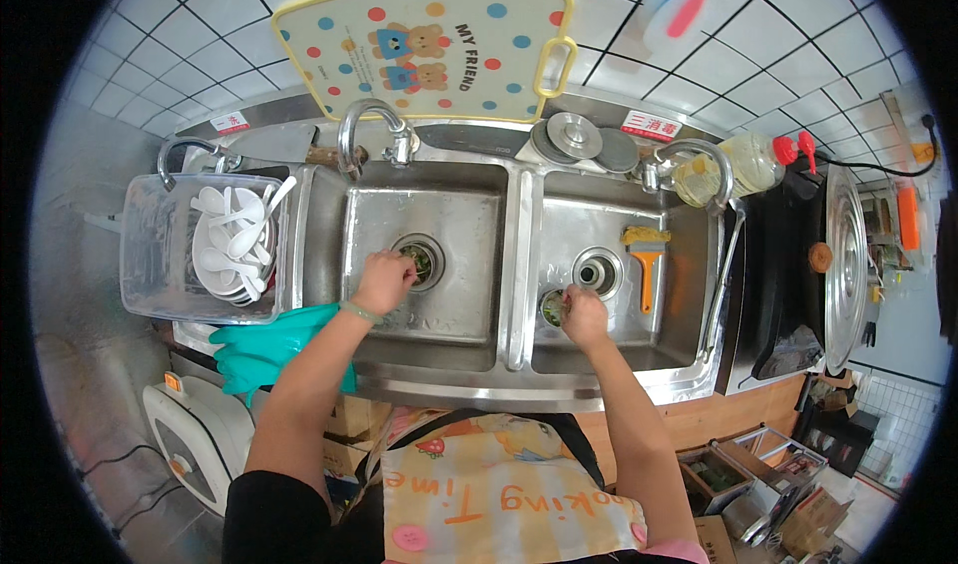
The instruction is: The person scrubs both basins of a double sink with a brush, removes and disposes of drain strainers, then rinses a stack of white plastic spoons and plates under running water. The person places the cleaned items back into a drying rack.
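My left hand is over the left sink basin, its fingertips at the drain strainer, which has green scraps in it; whether they grip it is hidden. In the right basin, my right hand holds a small round strainer with green scraps inside, just beside the uncovered drain. An orange-handled scraper lies right of that drain, with a yellowish sponge above it.
A clear plastic tub holds bowls and white spoons at left, near teal rubber gloves. Faucets arch over the basins. Metal lids and a pump bottle stand along the back ledge. A polka-dot cutting board leans on the tiles.
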A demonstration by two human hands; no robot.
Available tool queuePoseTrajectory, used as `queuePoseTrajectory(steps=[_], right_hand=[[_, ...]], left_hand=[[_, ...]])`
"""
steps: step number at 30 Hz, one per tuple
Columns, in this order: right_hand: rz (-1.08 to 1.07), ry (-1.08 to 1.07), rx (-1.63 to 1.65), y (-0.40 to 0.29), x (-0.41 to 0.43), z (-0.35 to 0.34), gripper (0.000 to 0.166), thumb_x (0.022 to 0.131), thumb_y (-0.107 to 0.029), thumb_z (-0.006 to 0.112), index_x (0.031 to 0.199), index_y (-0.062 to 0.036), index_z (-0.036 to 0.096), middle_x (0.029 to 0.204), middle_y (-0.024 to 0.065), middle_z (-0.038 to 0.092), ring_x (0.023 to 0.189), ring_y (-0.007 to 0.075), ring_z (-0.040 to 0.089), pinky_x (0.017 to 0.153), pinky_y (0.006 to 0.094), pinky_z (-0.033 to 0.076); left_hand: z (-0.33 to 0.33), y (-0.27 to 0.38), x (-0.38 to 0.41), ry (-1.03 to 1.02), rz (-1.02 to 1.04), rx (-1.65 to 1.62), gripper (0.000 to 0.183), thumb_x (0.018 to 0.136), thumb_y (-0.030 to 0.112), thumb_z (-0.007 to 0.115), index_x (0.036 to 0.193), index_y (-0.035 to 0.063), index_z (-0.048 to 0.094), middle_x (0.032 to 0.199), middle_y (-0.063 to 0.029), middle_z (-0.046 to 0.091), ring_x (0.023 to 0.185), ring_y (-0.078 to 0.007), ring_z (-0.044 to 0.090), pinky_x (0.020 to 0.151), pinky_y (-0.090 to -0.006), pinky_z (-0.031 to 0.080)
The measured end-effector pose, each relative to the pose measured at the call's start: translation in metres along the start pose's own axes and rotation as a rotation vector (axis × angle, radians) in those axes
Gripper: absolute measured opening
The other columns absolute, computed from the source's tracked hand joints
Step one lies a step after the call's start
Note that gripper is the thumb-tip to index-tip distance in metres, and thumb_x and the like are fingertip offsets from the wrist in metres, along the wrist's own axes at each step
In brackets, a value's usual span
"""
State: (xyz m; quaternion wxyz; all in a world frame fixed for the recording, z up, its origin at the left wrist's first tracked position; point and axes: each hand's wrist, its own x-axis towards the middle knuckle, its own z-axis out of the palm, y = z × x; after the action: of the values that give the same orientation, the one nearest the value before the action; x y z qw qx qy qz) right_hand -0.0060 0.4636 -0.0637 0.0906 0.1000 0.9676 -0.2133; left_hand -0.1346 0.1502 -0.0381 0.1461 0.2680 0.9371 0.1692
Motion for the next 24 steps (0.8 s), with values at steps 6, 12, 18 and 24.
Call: queuePoseTrajectory(steps=[6, 12, 18, 24], right_hand=[[0.087, -0.021, -0.107, 0.002, 0.001, 0.022, 0.011, 0.062, -0.003, 0.053, 0.072, -0.0079, 0.05, 0.065, 0.0139, 0.054, 0.065, 0.0302, 0.054, 0.058, 0.0389, 0.044], [0.034, 0.004, -0.025, 0.009, -0.003, -0.003, 0.008, 0.064, -0.002, 0.051, 0.07, -0.0052, 0.048, 0.061, 0.0158, 0.053, 0.06, 0.0327, 0.054, 0.054, 0.0408, 0.044], [0.003, 0.1, -0.05, 0.011, -0.01, -0.067, 0.011, 0.063, -0.002, 0.052, 0.071, -0.0048, 0.045, 0.059, 0.016, 0.052, 0.059, 0.0331, 0.053, 0.054, 0.0413, 0.043], [-0.009, 0.217, -0.015, -0.001, -0.025, -0.129, 0.013, 0.063, -0.002, 0.051, 0.074, -0.0037, 0.043, 0.062, 0.0171, 0.051, 0.06, 0.0328, 0.053, 0.053, 0.0415, 0.042]], left_hand=[[0.041, 0.026, -0.024, -0.05, -0.131, -0.095, 0.009, 0.064, 0.013, 0.061, 0.067, 0.0062, 0.056, 0.061, -0.0087, 0.056, 0.061, -0.0247, 0.055, 0.057, -0.0358, 0.042], [0.072, 0.022, -0.033, -0.248, -0.233, -0.192, 0.011, 0.064, 0.013, 0.059, 0.072, 0.0052, 0.058, 0.064, -0.012, 0.057, 0.063, -0.0258, 0.056, 0.057, -0.0341, 0.045], [0.025, 0.038, -0.034, -0.066, -0.177, -0.229, 0.012, 0.065, 0.007, 0.056, 0.077, 0.0039, 0.057, 0.067, -0.0122, 0.057, 0.062, -0.0267, 0.056, 0.057, -0.0328, 0.044], [-0.052, 0.094, -0.037, 0.185, -0.067, -0.318, 0.012, 0.065, 0.002, 0.054, 0.077, 0.0029, 0.056, 0.065, -0.0132, 0.056, 0.06, -0.0275, 0.055, 0.056, -0.033, 0.045]])
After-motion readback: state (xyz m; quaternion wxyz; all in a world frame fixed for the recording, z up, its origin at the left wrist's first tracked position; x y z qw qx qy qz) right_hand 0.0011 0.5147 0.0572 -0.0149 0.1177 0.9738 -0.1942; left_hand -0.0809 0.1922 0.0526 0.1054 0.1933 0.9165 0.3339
